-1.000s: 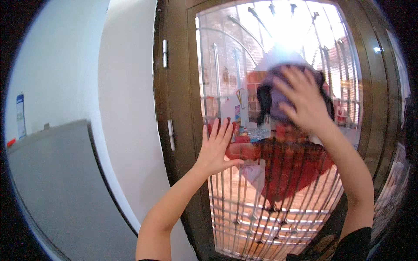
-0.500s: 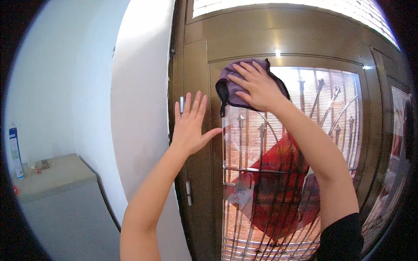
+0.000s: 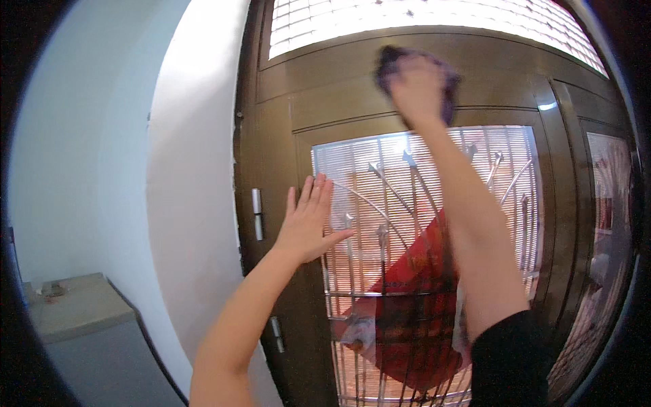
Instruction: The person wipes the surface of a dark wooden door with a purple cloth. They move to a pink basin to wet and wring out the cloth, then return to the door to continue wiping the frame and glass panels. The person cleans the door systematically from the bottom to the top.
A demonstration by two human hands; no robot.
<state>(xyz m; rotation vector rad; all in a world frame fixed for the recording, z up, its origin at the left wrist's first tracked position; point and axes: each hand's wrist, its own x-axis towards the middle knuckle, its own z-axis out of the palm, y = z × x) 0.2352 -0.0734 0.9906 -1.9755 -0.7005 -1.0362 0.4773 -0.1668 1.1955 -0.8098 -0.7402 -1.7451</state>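
High on the door's brown metal top rail point(image 3: 325, 85), my right hand point(image 3: 417, 91) presses a purple cloth point(image 3: 449, 85) with dark edging. Both hand and cloth are smeared by motion, and the fingers are hard to make out. My left hand point(image 3: 305, 224) lies flat with spread fingers where the brown side frame meets the glass, holding nothing. Below my right hand is the door's glass panel point(image 3: 352, 183), with metal bars showing through it. A red diamond-shaped piece point(image 3: 417, 325) shows on the lower glass, partly covered by my right forearm.
Silver hinges point(image 3: 257, 214) stick out along the frame's left side, next to a white wall edge point(image 3: 193, 169). At the lower left stands a grey cabinet point(image 3: 85, 308) with small items on top. A bright window strip point(image 3: 407, 17) runs above the door; another glazed panel point(image 3: 607, 176) stands at the right.
My right hand has moved the cloth up from the glass's upper left corner onto the top rail. My left hand has shifted right along the frame. The view has tilted up.
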